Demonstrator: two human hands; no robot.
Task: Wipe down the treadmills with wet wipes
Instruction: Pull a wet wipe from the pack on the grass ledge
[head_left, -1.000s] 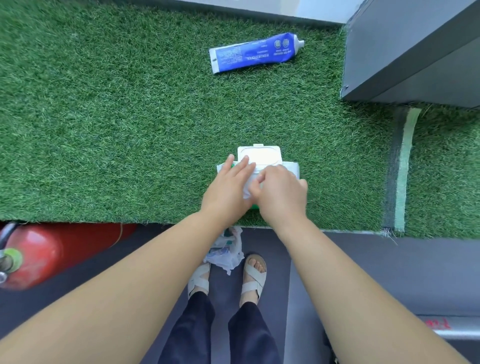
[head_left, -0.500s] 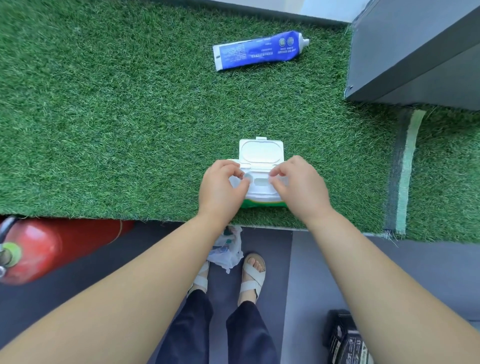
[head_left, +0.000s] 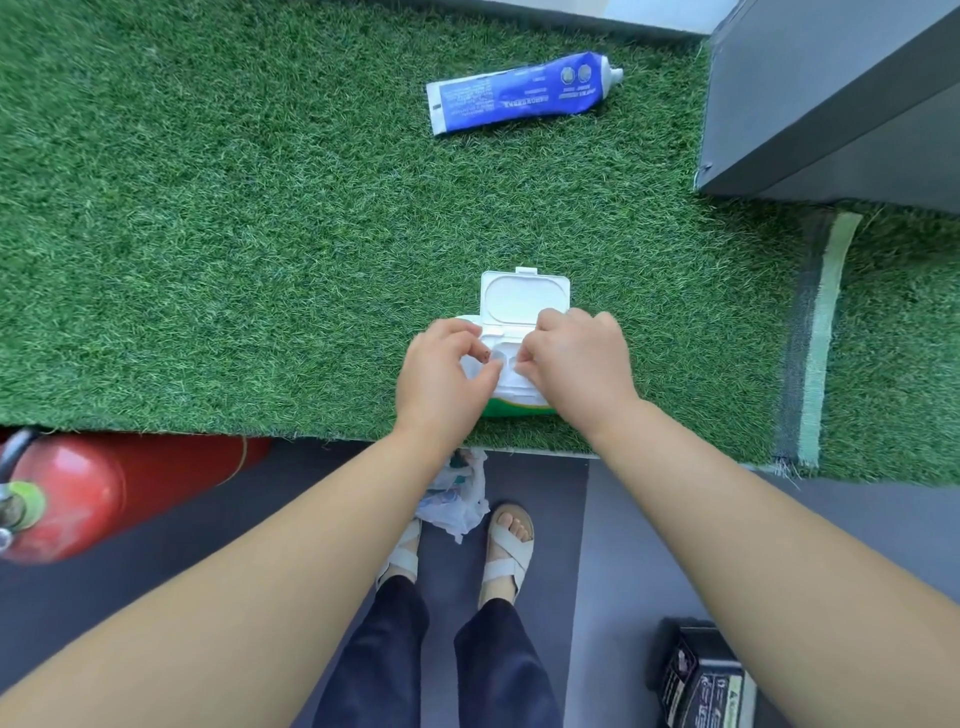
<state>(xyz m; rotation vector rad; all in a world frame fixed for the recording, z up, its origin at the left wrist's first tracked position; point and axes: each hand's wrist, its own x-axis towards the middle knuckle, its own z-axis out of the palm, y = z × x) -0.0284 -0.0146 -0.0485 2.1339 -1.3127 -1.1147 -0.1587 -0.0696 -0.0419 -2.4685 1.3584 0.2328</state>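
Observation:
A white and green wet wipes pack (head_left: 511, 408) lies on green artificial turf (head_left: 260, 260) near its front edge. Its white flip lid (head_left: 524, 299) stands open, tilted away from me. My left hand (head_left: 441, 374) and my right hand (head_left: 576, 364) sit over the dispenser opening with their fingers curled. Their thumbs and forefingers pinch a small bit of white wipe (head_left: 500, 357) that shows between them at the opening. The hands hide most of the pack's top. No treadmill is recognisable in view.
A blue tube (head_left: 519, 93) lies on the turf farther back. A grey box (head_left: 831, 104) stands at the back right. Below the turf edge are a red fire extinguisher (head_left: 67, 499), a crumpled plastic bag (head_left: 457, 493) by my sandalled feet, and a black object (head_left: 701, 675).
A second ago both hands lay over the pack's top. They then drew apart and uncovered the opening, and now their fingertips meet at it. The lid stays open.

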